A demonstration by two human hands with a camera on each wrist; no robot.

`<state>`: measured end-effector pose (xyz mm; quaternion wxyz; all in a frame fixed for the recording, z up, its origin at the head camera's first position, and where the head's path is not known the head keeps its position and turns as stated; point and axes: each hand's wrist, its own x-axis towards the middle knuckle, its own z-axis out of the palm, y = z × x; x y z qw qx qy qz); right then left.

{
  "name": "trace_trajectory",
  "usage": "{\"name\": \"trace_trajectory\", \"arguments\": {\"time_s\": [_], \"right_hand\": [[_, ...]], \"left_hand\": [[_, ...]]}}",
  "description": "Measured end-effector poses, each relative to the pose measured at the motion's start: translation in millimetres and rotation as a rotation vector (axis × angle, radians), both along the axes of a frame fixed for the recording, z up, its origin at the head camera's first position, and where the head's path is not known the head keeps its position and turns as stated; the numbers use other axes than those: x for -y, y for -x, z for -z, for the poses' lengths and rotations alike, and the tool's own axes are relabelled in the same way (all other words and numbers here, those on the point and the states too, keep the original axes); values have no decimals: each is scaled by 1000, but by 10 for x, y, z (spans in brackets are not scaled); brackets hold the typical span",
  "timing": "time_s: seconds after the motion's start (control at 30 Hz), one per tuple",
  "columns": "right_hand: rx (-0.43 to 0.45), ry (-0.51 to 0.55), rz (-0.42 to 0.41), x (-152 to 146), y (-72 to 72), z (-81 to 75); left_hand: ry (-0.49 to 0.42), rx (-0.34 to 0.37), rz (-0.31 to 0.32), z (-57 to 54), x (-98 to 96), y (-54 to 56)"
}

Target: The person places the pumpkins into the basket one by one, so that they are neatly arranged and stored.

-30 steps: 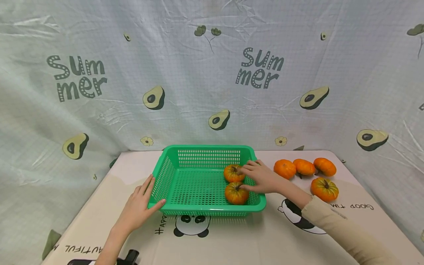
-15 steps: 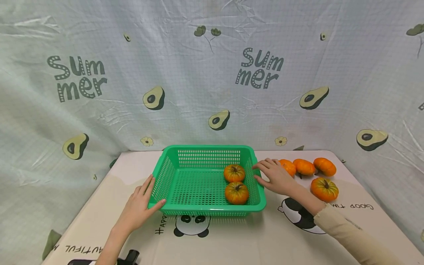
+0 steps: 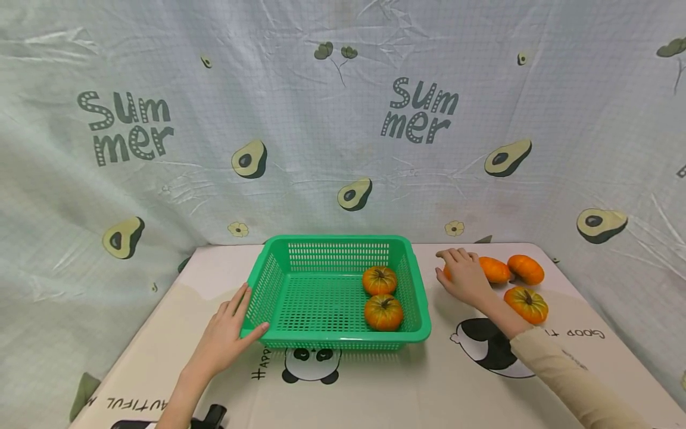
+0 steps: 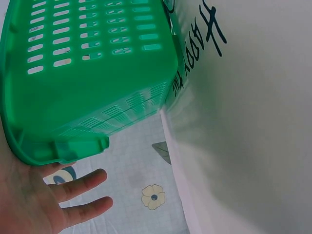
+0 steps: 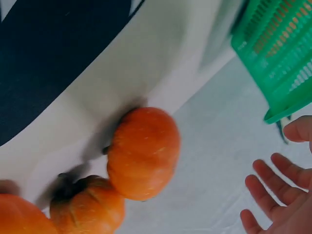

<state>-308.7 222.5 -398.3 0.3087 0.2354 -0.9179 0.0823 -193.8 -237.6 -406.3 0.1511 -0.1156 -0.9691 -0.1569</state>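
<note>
A green plastic basket (image 3: 343, 336) sits mid-table with two small orange-green pumpkins (image 3: 379, 280) at its right end. My left hand (image 3: 222, 336) rests against the basket's left rim, its fingers straight; in the left wrist view they reach past the rim (image 4: 80, 153). To the right of the basket, my right hand (image 3: 463, 279) hovers over the leftmost loose pumpkin (image 3: 448, 272), hiding most of it. The right wrist view gives the right hand's fingers (image 5: 273, 195) spread and holding nothing, apart from an orange pumpkin (image 5: 144, 153).
Farther right lie two more orange pumpkins, one near the hand (image 3: 495, 270) and one behind (image 3: 526, 270). A striped orange-yellow pumpkin (image 3: 527, 304) lies nearer the front. A printed cloth (image 3: 300, 149) hangs behind the table (image 3: 375, 393).
My right hand has pulled back from above the pumpkins in the basket, crossed its right rim and moved right over the leftmost loose pumpkin. The left hand has stayed put.
</note>
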Motion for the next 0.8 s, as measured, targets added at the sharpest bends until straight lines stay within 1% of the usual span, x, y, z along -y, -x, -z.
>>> {"name": "trace_trajectory", "arguments": {"time_s": [0.13,0.23,0.4,0.43,0.6,0.7,0.8], "right_hand": [[60,-19,91,-68,70,36],[107,-28,137,-108,123,67],[210,-32,187,-163,198,106],[218,-39,198,-171,205,106],[313,-50,247,-205,244,128],[385,-81,274,-220,267,151],[419,-122,293,-241,289,183]], "left_hand": [[-2,-1,4,1,-4,8],[-2,4,3,0,-3,6],[-8,9,0,0,4,-4],[-10,9,0,0,4,-5],[-8,7,0,3,0,-6],[-8,5,-3,4,-1,-9],[-9,4,-1,3,-4,-6]]}}
